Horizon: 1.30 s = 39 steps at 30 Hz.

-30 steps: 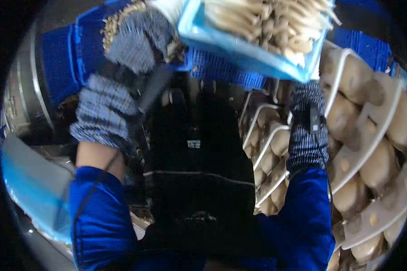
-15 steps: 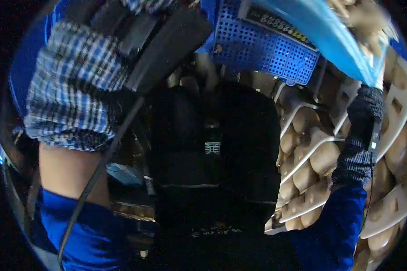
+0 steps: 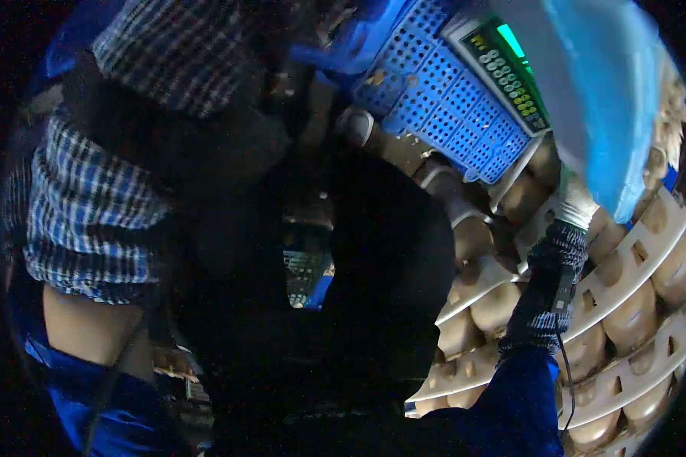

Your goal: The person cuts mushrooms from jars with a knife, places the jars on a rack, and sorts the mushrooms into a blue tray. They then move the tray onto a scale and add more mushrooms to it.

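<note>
My left forearm is on the left, in a blue-and-white checked sleeve cover [image 3: 91, 206]. It runs up into a dark area, where my left hand cannot be made out; what it holds, if anything, is hidden. On the right, my right hand [image 3: 576, 202] wears a whitish glove with a dark knitted cuff [image 3: 541, 282]. It appears to grip the lower edge of a light-blue plastic bag [image 3: 587, 91], though the bag covers most of its fingers. Left of the bag stands a scale's keypad panel [image 3: 511, 80] with a lit green display.
A blue perforated crate [image 3: 465, 114] sits beside the keypad. Pale slotted racks [image 3: 633, 266] with rows of rounded beige objects [image 3: 495, 305] fill the right side. Another checked cloth [image 3: 175, 53] shows at the top left. A large black shape blocks the centre.
My right hand and the light-blue bag appear lower and further left in view. The keypad and its green display show more fully. My left forearm has shifted left and down; the whole view has turned.
</note>
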### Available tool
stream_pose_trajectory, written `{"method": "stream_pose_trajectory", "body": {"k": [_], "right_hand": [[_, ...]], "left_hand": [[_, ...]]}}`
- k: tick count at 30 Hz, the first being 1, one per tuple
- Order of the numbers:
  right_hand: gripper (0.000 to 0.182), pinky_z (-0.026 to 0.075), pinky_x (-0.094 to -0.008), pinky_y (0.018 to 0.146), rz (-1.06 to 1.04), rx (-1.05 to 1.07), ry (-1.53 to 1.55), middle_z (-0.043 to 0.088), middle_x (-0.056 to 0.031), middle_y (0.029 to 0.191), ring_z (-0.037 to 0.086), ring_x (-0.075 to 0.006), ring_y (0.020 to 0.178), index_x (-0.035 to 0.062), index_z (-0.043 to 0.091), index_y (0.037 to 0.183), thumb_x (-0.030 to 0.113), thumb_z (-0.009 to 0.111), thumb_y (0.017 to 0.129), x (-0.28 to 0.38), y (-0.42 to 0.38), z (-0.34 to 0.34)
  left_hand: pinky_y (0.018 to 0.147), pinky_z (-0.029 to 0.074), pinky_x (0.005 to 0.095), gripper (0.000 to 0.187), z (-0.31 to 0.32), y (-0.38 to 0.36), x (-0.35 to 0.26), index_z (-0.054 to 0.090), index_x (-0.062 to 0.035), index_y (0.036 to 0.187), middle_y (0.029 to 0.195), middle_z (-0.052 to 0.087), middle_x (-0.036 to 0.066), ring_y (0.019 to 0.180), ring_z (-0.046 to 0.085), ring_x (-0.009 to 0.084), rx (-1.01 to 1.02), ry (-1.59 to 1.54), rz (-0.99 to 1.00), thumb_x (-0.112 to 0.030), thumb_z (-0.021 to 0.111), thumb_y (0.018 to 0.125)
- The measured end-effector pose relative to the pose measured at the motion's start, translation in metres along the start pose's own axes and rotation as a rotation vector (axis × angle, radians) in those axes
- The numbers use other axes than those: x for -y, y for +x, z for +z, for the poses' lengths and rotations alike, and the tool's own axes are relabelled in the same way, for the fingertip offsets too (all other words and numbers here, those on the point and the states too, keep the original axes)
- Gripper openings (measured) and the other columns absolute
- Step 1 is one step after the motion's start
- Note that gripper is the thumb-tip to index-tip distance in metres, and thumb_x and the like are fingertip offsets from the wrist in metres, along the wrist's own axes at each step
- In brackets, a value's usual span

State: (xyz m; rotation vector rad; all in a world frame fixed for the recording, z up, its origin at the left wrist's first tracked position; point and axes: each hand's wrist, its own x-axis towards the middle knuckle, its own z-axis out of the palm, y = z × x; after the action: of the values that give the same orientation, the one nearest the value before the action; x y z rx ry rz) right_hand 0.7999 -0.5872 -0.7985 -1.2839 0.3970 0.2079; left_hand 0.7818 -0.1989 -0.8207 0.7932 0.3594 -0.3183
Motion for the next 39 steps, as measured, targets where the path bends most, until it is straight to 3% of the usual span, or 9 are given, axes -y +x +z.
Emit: {"method": "stream_pose_trajectory", "body": {"k": [12,16,18,19,25,32,35,37,39], "right_hand": [[0.045,0.053,-0.0354,0.077,-0.121,-0.185,0.066,0.064,-0.005,0.099,0.062,-0.0208,0.089,0.0084,0.059,0.115,0.048,0.045,0.1,0.051,0.013,0.027],[0.045,0.051,-0.0287,0.069,-0.246,-0.136,0.36,0.057,0.0012,0.086,0.055,-0.0117,0.075,0.0145,0.057,0.104,0.056,0.04,0.101,0.035,-0.003,0.098],[0.075,0.046,-0.0319,0.092,-0.208,-0.291,0.43,0.05,-0.0116,0.125,0.049,-0.0186,0.11,0.0001,0.032,0.144,0.06,0.041,0.099,-0.013,0.005,0.136],[0.09,0.035,-0.0366,0.108,-0.255,-0.319,0.433,0.03,-0.0211,0.148,0.035,-0.0269,0.132,-0.0051,0.01,0.151,0.061,0.04,0.098,-0.003,0.007,0.151],[0.09,0.006,-0.0431,0.121,-0.222,-0.499,-0.013,0.0,-0.0323,0.157,0.001,-0.0416,0.148,-0.0102,0.0,0.15,0.055,0.036,0.101,0.002,-0.011,0.159],[0.078,0.012,-0.0423,0.12,-0.299,-0.28,-0.233,0.008,-0.0343,0.155,0.01,-0.043,0.146,-0.0103,0.005,0.15,0.043,0.038,0.104,-0.051,-0.099,0.161],[0.066,0.019,-0.0464,0.118,0.158,-0.27,0.211,0.018,-0.0356,0.152,0.021,-0.0465,0.143,-0.0091,0.015,0.149,0.025,0.047,0.102,-0.059,-0.151,0.182],[0.054,0.025,-0.0501,0.116,-0.295,-0.198,-0.83,0.028,-0.0367,0.147,0.03,-0.051,0.138,-0.0071,0.035,0.143,0.016,0.051,0.097,-0.106,-0.193,0.193],[0.043,0.035,-0.0502,0.111,-0.029,-0.18,-0.037,0.04,-0.0356,0.138,0.04,-0.0523,0.13,-0.003,0.053,0.132,0.012,0.055,0.092,-0.105,-0.209,0.206]], "left_hand": [[0.083,0.056,0.0321,0.065,0.113,0.089,-0.117,0.057,-0.0054,0.128,0.111,0.068,0.009,0.092,0.067,0.0142,0.442,0.092,-0.246,-0.061,0.042,0.098],[0.074,0.056,0.031,0.059,0.163,0.119,-0.159,0.064,-0.0087,0.117,0.105,0.07,0.005,0.083,0.066,0.012,0.132,0.595,-0.319,-0.062,0.051,0.094],[0.097,0.049,0.0359,0.083,0.119,0.208,-0.189,0.049,-0.0046,0.14,0.132,0.06,0.008,0.111,0.061,0.0178,0.127,1.071,-0.039,-0.071,0.043,0.092],[0.109,0.04,0.0368,0.075,0.11,0.227,-0.197,0.039,-0.0027,0.147,0.146,0.047,0.011,0.128,0.05,0.0216,0.211,0.427,-0.295,-0.06,0.039,0.098],[0.123,0.008,0.0362,0.06,0.174,0.199,-0.176,0.016,-0.0025,0.155,0.162,0.013,0.008,0.149,0.012,0.023,0.025,0.393,-0.019,-0.031,0.033,0.105],[0.12,0.015,0.0318,0.054,0.124,0.216,-0.201,0.026,-0.0066,0.154,0.16,0.024,0.007,0.146,0.023,0.0194,0.017,1.139,0.16,-0.029,0.033,0.105],[0.116,0.025,0.0329,0.05,0.073,0.257,-0.245,0.041,-0.0011,0.145,0.15,0.041,0.01,0.137,0.037,0.0199,0.26,1.331,0.274,-0.029,0.034,0.105],[0.108,0.036,0.0332,0.05,0.047,0.25,-0.276,0.05,0.0052,0.135,0.136,0.054,0.011,0.123,0.05,0.018,-0.026,1.398,0.468,-0.032,0.038,0.104],[0.104,0.039,0.0383,0.056,0.043,0.197,-0.266,0.05,0.0058,0.133,0.131,0.055,0.022,0.122,0.051,0.0321,-0.259,1.691,0.601,-0.038,0.032,0.104]]}}
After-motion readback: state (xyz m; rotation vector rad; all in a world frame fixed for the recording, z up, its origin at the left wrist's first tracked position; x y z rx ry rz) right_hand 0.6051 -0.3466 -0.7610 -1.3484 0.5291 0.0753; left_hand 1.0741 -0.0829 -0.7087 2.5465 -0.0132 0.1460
